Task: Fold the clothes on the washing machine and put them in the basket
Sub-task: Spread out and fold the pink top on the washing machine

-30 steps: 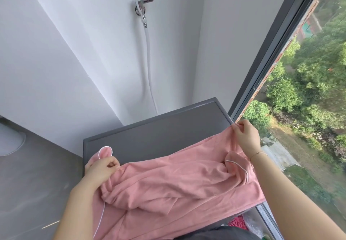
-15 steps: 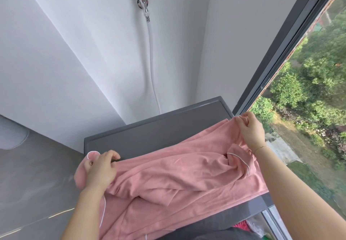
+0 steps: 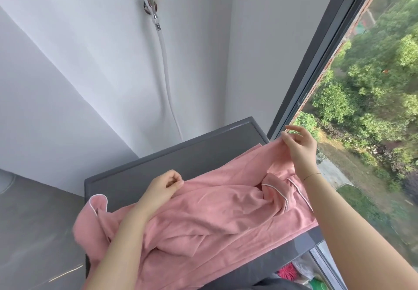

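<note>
Garment under inspection: one pink garment (image 3: 210,217) with white piping, lying crumpled across the dark top of the washing machine (image 3: 181,156), with one end drooping over the machine's 9 o'clock edge and its near hem hanging off the 6 o'clock edge.

Handling judgement: the cloth is looking soft, light and limp, creasing and bunching freely. It is likely to sag wherever unsupported and is unlikely to slip out of a pinch. No fragility is apparent. Sensible holds are appearing to be the corners and the piped edges, taken at two well-separated points so the fabric is being drawn flat before any fold.

Hands: the left hand (image 3: 161,190) is sitting at the 12 o'clock edge of the garment's middle, fingers curled, thumb and fingertips pinching a small fold of cloth. The right hand (image 3: 300,147) is working at the 2 o'clock corner, near the window; thumb and forefinger are pinching the fabric edge while the other fingers are fanning out loosely.

Containers: no basket is identifiable. At 5 o'clock, below the machine's edge, a red item (image 3: 286,274) and green and pale items are showing, partly hidden; whether any container is holding them cannot be told.

Status: folding is judged barely begun.
</note>
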A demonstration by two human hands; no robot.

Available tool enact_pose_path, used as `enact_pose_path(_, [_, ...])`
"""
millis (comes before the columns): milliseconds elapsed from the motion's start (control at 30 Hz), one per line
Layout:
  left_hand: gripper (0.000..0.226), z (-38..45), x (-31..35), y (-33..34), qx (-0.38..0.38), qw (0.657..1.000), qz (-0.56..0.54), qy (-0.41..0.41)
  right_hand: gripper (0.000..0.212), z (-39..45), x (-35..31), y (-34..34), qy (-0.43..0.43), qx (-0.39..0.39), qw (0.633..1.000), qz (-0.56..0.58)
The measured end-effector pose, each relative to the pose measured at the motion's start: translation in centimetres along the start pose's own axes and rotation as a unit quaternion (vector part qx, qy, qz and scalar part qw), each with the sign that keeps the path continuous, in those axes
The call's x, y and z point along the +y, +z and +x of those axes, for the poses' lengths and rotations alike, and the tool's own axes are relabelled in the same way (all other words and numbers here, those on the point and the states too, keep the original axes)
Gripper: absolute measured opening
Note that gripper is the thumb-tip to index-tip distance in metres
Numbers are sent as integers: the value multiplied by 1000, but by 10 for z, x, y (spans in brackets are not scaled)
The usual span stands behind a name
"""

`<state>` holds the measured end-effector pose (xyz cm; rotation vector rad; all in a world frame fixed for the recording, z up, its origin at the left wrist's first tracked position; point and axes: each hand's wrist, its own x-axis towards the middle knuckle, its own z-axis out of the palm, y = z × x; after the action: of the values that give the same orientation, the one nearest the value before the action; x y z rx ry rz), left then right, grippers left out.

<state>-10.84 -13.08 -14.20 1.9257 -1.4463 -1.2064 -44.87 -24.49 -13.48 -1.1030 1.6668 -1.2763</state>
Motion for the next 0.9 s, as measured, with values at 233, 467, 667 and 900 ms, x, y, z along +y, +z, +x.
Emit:
enact_pose_path(233, [8,20,19,13,-73,995,9,-70,28,8,8,0,18,-83,995,-42])
enact_pose_path(467, [43,69,85,86,-151,987,58,-14,37,17,18,-5,38,-111,992,-53])
enact_pose_path(667, [30,93,114,126,-164,983,83,9,62,21,41,-25,98,-204,954,-198])
enact_pose_path(900, [19,83,110,133,-133,982,70,111,35,8,44,-39,89,-298,932,-187])
